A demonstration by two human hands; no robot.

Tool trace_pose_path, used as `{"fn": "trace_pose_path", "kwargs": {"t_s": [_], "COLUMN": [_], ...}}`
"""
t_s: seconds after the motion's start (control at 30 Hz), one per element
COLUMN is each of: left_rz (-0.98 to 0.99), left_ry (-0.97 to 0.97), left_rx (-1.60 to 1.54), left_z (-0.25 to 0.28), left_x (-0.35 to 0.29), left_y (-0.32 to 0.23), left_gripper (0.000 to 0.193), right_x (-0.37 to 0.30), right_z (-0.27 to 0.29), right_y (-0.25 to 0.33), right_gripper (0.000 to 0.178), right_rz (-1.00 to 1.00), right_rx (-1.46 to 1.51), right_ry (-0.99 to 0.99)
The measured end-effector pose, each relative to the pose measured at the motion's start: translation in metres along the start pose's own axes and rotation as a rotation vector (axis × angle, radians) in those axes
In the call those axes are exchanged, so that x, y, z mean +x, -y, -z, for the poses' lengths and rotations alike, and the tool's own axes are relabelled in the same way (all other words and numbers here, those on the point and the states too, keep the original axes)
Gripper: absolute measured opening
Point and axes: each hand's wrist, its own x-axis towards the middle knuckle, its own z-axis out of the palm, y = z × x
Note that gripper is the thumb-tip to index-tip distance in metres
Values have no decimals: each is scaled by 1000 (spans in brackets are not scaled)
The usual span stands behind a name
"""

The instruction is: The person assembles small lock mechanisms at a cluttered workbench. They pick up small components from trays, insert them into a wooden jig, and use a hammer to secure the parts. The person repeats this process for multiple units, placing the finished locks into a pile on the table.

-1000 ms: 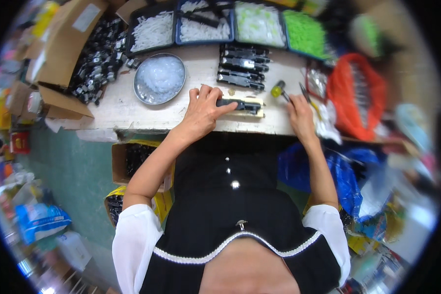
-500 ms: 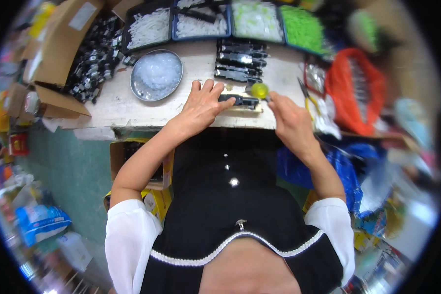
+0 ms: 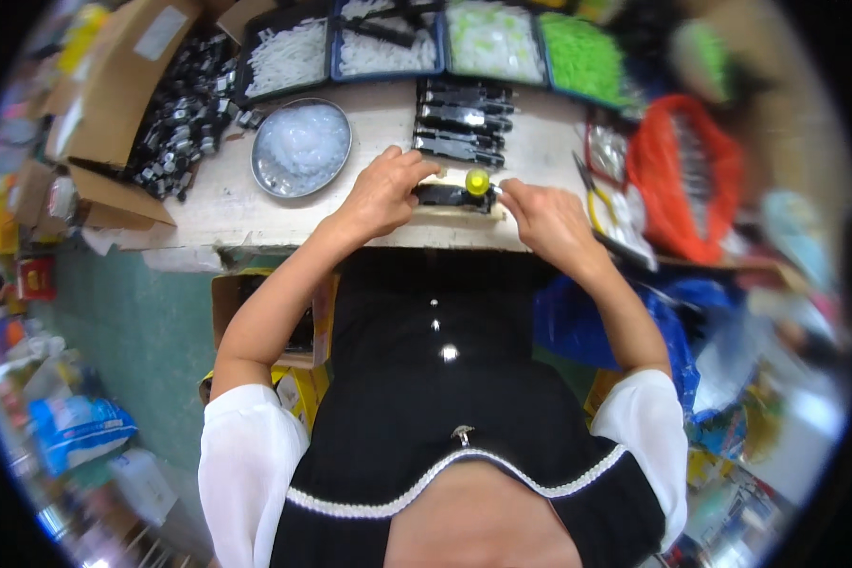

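On a pale block (image 3: 464,210) at the table's front edge lies a long, narrow black part (image 3: 437,196). My left hand (image 3: 381,194) is closed at its left end, with the fingers bent over it. My right hand (image 3: 551,222) pinches a small tool with a round yellow end (image 3: 477,182), which stands over the right part of the black piece. The tool's shape below the yellow end is hidden. Just beyond the block, several similar black parts (image 3: 462,123) lie in a stacked row.
A round metal dish (image 3: 348,156) of translucent pieces stands left. Trays of white pieces (image 3: 293,57) and green pieces (image 3: 582,57) line the back. Pliers with yellow handles (image 3: 596,204) and a red bag (image 3: 648,180) lie right. An open carton (image 3: 114,90) stands beside piled black fittings (image 3: 185,123).
My right hand has moved left, carrying the yellow-ended tool from the black part's right end to over it. My left hand has drawn slightly left, with its fingers more bent.
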Motion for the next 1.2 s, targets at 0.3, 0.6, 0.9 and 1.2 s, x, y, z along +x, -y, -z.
{"fn": "trace_pose_path", "kwargs": {"t_s": [0.3,0.6,0.9,1.2], "left_rz": [146,241,237,-129], "left_ry": [-165,-613,-549,-266], "left_rx": [-108,16,-78,3], "left_z": [-9,-32,-17,-29], "left_x": [-12,-54,-59,-17], "left_y": [-3,-15,-13,-3], "left_gripper": [63,70,61,50], "right_x": [26,52,19,-13], "right_z": [-30,-22,-18,-35], "right_y": [13,42,45,-31], "right_gripper": [14,14,24,18], "right_rz": [-16,99,183,-13], "right_rx": [113,200,194,54], "right_ry": [-61,-56,-167,-500]}}
